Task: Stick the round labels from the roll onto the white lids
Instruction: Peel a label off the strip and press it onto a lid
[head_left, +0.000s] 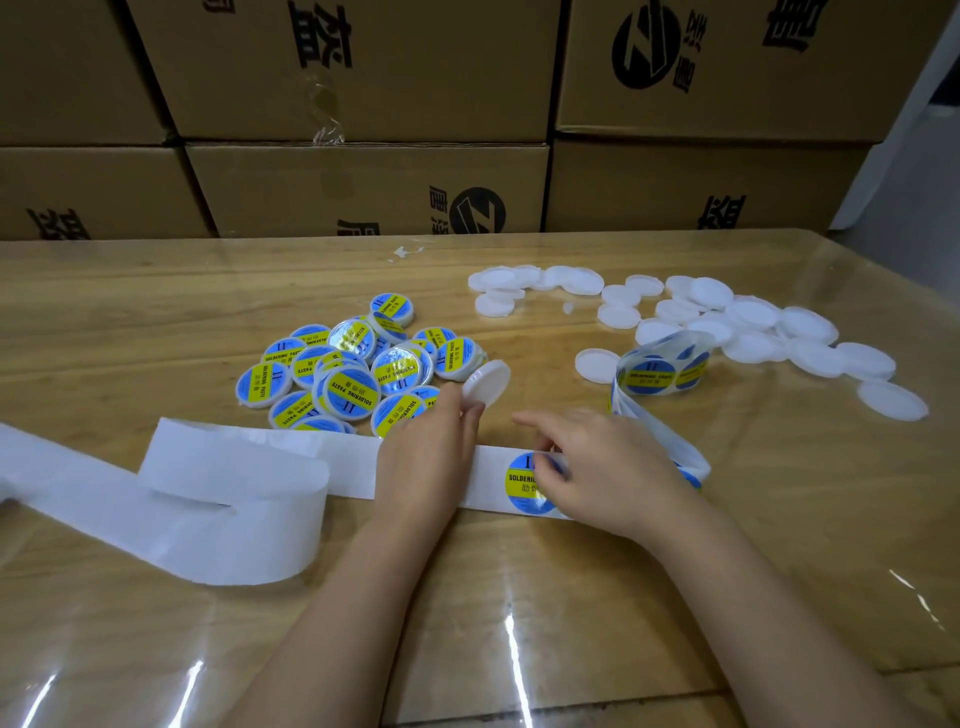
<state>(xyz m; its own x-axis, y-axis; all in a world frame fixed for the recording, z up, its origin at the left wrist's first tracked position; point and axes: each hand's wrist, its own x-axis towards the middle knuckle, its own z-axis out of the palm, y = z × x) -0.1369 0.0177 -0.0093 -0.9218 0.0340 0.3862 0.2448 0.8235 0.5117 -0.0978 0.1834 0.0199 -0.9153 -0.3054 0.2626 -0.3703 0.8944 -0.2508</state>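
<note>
My left hand (426, 457) rests on the white backing strip (249, 488) and holds a bare white lid (485, 383) tilted up between thumb and fingertips. My right hand (592, 467) lies on the strip and pinches the edge of a round blue and yellow label (522, 486) that sits on the backing. The label roll (660, 366) stands just behind my right hand, its strip running down under that hand. A pile of labelled lids (353, 371) lies behind my left hand. Several bare white lids (753, 322) are scattered at the back right.
Used backing paper loops off to the left across the wooden table (156, 312), which has a shiny clear cover. Stacked cardboard boxes (363, 104) form a wall along the far edge. A small scrap of white paper (408, 252) lies near the boxes.
</note>
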